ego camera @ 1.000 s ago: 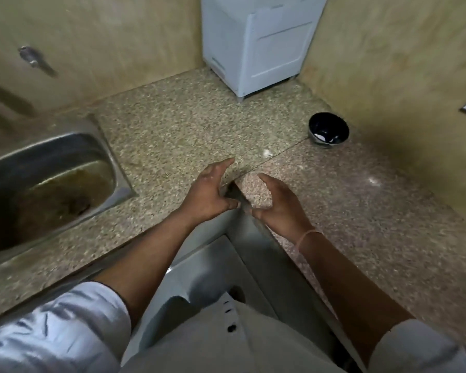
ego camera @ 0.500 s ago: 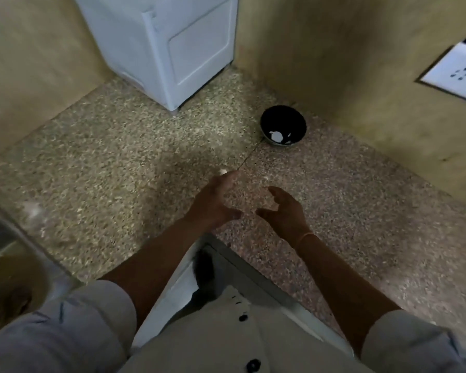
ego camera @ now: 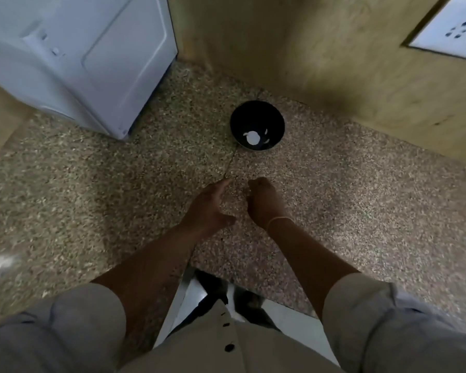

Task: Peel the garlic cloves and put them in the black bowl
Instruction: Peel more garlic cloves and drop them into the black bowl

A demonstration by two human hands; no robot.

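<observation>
Just short of the black bowl (ego camera: pixel 254 116), the right hand (ego camera: pixel 264 203) curls its fingers under, so I cannot tell whether it pinches anything. The left hand (ego camera: pixel 208 209) beside it is spread. The bowl stands on the speckled bench (ego camera: pixel 92 184), holding blurred white pieces.

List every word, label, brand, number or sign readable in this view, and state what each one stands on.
No readable text anywhere in this view.
White cabinet: plain panels, no label or brand visible.
Socket plate on the wall: only pin holes, no lettering legible.
Black bowl: no marking visible; the white bits inside are contents, not print.
</observation>
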